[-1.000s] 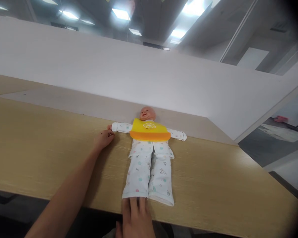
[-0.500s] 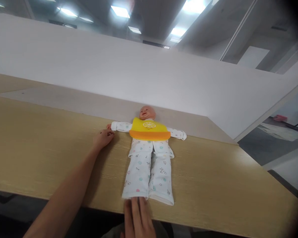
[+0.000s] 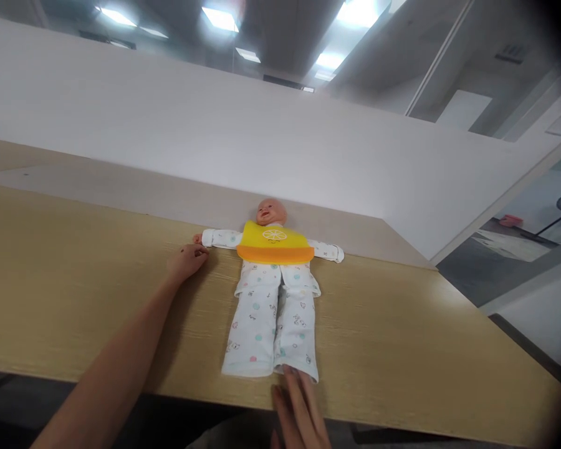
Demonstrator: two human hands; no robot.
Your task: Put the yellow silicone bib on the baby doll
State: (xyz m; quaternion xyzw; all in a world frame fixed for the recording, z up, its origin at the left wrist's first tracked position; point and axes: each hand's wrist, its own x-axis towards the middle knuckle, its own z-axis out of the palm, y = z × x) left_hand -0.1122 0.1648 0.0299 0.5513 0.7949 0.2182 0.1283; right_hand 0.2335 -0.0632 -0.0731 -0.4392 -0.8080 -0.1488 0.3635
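The doll (image 3: 273, 293) lies lengthwise, head away, feet toward the table (image 3: 75, 280) edge.

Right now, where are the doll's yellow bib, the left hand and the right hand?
yellow bib (image 3: 275, 241), head view, on its upper yellow panel.
left hand (image 3: 185, 262), head view, on the back of the hand.
right hand (image 3: 300, 408), head view, on the fingers.

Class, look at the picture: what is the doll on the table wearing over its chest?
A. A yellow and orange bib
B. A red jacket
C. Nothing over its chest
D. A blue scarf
A: the doll has a yellow and orange bib across its chest, above patterned white pyjamas.
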